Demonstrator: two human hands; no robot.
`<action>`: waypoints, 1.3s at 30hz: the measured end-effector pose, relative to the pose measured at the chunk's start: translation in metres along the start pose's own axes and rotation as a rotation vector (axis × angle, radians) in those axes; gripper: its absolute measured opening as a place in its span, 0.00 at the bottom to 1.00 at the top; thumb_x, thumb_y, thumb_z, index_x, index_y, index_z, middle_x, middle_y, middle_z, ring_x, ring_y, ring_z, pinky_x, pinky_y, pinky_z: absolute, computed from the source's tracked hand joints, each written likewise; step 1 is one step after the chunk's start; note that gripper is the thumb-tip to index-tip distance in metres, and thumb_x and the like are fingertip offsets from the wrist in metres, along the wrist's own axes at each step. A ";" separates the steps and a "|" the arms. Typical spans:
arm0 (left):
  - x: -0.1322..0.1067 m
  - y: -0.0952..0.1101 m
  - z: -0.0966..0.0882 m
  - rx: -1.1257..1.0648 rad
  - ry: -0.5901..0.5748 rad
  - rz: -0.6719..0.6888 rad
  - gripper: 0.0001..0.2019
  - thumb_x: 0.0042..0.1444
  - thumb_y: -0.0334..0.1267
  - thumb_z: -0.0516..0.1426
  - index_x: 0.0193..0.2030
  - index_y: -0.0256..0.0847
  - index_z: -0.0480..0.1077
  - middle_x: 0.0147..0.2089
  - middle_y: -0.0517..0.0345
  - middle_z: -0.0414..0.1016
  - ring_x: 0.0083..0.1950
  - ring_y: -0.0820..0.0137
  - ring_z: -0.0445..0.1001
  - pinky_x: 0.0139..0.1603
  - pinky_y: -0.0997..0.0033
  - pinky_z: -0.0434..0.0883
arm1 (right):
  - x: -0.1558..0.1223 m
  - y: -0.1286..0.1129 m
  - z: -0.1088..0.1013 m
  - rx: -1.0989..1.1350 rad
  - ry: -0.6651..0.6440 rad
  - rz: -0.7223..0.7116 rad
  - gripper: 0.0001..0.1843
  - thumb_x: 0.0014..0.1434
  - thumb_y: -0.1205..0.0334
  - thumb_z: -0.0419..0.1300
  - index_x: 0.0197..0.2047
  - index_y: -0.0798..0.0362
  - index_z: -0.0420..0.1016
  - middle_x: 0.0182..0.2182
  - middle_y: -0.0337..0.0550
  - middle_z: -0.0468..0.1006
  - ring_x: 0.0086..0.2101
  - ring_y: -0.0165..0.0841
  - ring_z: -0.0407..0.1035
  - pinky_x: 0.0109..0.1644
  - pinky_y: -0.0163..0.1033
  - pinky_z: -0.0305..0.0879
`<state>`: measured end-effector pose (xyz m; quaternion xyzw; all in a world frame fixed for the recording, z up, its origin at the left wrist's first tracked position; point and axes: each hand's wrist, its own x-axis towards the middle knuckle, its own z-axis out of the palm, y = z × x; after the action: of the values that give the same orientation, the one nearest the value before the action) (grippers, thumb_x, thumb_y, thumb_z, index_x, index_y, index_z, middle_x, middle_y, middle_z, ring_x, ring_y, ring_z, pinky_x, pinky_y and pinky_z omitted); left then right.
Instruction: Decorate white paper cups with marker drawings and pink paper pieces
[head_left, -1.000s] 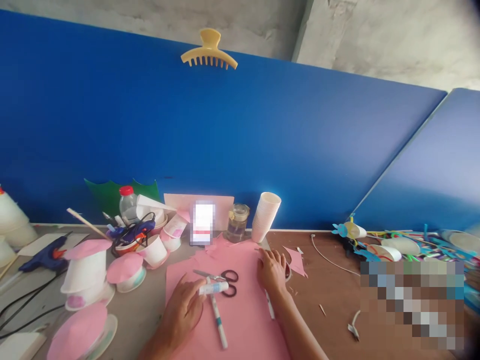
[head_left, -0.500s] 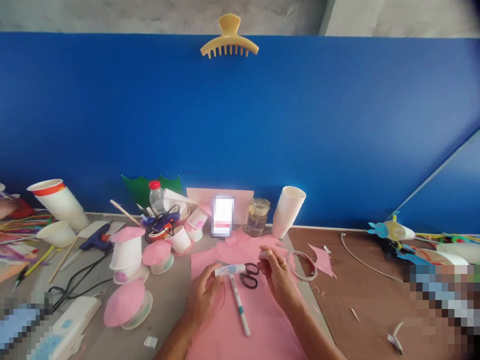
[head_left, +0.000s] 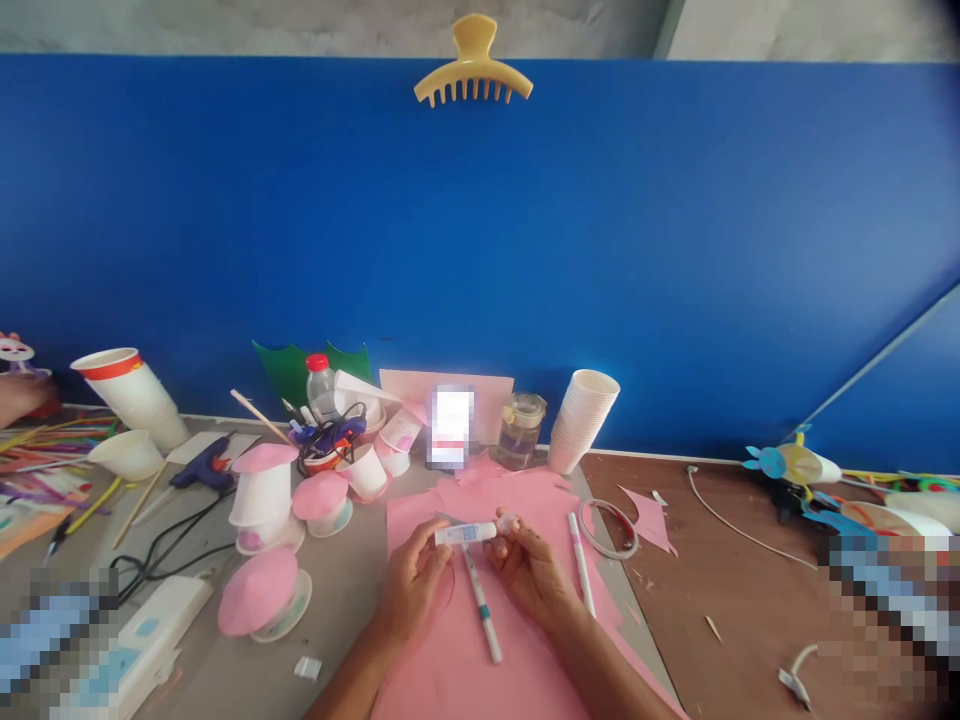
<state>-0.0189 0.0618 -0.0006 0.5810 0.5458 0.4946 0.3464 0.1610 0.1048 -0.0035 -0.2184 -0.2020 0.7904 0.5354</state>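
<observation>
My left hand (head_left: 412,580) pinches a small white glue tube (head_left: 459,534) with a blue-printed label, held level above the pink paper (head_left: 442,670). At the tube's right end is my right hand (head_left: 531,570), its fingers closed together around a small pale thing I cannot make out. Below the tube a white marker (head_left: 484,610) with a teal band lies on the paper. Another white marker (head_left: 581,565) with a pink band lies just right of my right hand. The black scissors are hidden behind that hand.
Pink-topped paper cups (head_left: 262,485) and a glue gun (head_left: 202,470) stand left. At the back are a lit phone (head_left: 451,425), a lidded glass jar (head_left: 519,432) and stacked paper cups (head_left: 583,420). A tape roll (head_left: 609,530) lies right. Another person's hand (head_left: 26,398) shows far left.
My right hand has moved left and down to the end of the glue tube, covering the scissors. The pink-banded marker now shows beside it. The whole view has shifted slightly.
</observation>
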 end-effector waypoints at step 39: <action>-0.001 0.013 -0.002 0.201 -0.055 0.094 0.12 0.60 0.44 0.51 0.46 0.43 0.69 0.43 0.55 0.78 0.45 0.66 0.75 0.47 0.70 0.70 | -0.008 0.003 0.003 -0.040 -0.038 0.031 0.10 0.48 0.66 0.69 0.35 0.53 0.76 0.25 0.34 0.72 0.24 0.24 0.64 0.32 0.30 0.63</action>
<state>-0.0168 0.0587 0.0120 0.6511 0.5550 0.4370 0.2777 0.1590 0.0963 -0.0015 -0.2169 -0.2244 0.7985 0.5148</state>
